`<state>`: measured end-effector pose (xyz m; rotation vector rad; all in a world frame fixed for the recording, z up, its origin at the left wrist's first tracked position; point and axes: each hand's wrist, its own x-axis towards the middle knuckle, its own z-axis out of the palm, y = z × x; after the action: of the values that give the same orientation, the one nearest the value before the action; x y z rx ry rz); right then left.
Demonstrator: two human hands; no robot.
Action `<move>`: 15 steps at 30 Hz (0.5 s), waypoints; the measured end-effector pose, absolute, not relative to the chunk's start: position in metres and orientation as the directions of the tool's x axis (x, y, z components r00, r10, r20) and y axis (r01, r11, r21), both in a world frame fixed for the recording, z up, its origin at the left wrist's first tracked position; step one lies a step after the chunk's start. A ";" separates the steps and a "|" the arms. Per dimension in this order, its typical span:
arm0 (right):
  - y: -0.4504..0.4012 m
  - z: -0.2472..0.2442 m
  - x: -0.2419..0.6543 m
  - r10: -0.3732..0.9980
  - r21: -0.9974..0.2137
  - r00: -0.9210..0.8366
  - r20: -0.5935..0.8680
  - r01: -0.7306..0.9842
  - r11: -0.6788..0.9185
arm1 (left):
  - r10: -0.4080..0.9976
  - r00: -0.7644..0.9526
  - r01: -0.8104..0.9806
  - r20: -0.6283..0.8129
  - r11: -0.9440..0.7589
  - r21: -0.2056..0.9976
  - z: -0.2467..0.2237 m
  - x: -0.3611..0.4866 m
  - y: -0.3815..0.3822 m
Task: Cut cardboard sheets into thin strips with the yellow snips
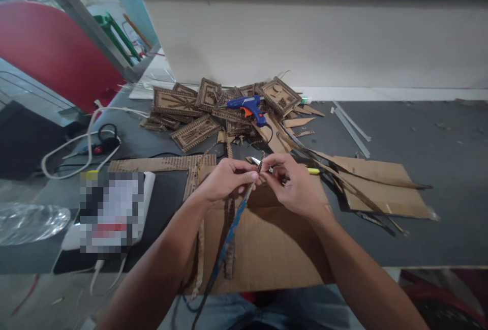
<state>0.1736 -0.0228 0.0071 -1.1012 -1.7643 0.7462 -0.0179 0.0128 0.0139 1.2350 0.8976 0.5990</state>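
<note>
Holding long blue-and-brown cardboard strip (234,224) nr upper end, btwn fingers of L hand (225,181) + R hand (293,183), over broad brown cardboard sheet (284,253) at front edge of table (404,246); pinch lightly, w/o creasing.

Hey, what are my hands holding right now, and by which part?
Your left hand and right hand pinch a thin, partly blue cardboard strip near its far end.

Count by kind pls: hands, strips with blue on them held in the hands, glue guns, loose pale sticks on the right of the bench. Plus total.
Hands (left hand, right hand): 2
Blue-marked strip: 1
Glue gun: 1
Pale sticks: 2
Total: 6
</note>
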 end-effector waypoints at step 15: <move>-0.019 0.001 0.172 0.860 -0.754 -0.158 0.486 0.421 0.504 | 0.847 0.485 0.040 -0.217 0.227 0.973 0.004 -0.016 0.013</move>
<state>0.1724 -0.0185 0.0006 -1.0796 -1.7729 0.5634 -0.0162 0.0133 0.0041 1.2257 0.9194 0.6804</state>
